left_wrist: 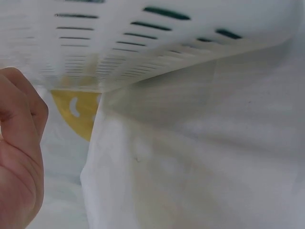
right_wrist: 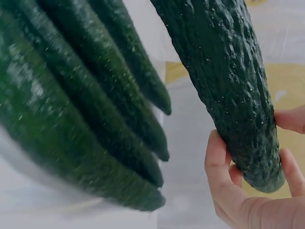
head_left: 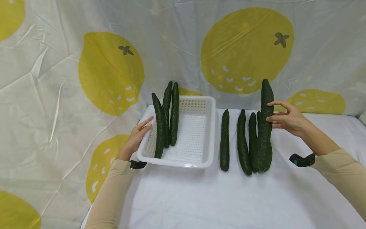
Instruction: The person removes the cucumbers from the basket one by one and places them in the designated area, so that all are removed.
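My right hand point(head_left: 288, 119) holds a dark green, bumpy cucumber point(head_left: 266, 92) near its far end, with thumb and fingers on both sides. In the right wrist view, this cucumber point(right_wrist: 224, 81) stands apart from several others lying side by side. Its near part overlaps some of them in the head view. At the left, my left hand point(head_left: 136, 140) grips the side rim of a white slotted plastic basket point(head_left: 210, 133). Inside the basket, three cucumbers point(head_left: 159, 127) lean over the far left edge. From below, the left wrist view shows the basket's slotted wall point(left_wrist: 128, 36).
One cucumber point(head_left: 224, 140) lies just right of the basket, and another point(head_left: 242, 143) lies beside the grouped ones. White cloth covers the table point(head_left: 217, 200). A lemon-print curtain point(head_left: 177, 41) hangs behind and on the left.
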`<state>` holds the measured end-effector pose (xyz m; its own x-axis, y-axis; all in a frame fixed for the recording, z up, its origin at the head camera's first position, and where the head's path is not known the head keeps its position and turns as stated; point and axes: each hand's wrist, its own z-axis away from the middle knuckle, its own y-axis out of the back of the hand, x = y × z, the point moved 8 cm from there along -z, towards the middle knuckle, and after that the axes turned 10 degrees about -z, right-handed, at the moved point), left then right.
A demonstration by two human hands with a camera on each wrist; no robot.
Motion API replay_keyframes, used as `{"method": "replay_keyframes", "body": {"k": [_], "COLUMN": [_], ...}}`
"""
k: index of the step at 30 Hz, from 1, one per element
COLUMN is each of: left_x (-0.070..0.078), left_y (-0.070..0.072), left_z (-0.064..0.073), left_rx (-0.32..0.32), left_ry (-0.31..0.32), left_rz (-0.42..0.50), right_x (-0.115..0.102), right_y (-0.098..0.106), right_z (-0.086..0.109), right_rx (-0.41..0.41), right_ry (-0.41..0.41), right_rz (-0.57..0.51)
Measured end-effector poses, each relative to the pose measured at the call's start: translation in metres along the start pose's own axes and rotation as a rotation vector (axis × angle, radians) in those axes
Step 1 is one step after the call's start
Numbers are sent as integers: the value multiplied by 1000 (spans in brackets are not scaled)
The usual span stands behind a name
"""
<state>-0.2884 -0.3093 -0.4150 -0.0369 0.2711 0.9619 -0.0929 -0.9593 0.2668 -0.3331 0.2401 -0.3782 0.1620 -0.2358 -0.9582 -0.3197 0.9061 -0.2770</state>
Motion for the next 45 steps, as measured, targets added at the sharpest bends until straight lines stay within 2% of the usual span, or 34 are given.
{"method": "replay_keyframes", "body": {"k": [2,8,14,26,32,37,45], "left_x": [4,-9,-18,-19,-18,-18,-20], "left_y": [-1,2,5,5,5,5,6], "left_z": [2,-7,-11,-9,-9,-9,-10], "left_rx": [-5,-9,-6,-8,-4,0,4], "left_ry": [-4,-7,-21,-41,-40,-39,-36], "left_rz": [2,18,7,-1,-3,-13,-12], "right_x": [2,10,18,36,45,50,56], "right_y": [6,24,40,67,76,81,86], "right_z": [2,8,14,19,21,23,26], "right_rx": [-7,-35,-4,36,47,47,58], "right_ry": [-1,-3,-34,-103,-143,-155,-165], "right_rz": [16,-7,7,118,163,145,189]}}
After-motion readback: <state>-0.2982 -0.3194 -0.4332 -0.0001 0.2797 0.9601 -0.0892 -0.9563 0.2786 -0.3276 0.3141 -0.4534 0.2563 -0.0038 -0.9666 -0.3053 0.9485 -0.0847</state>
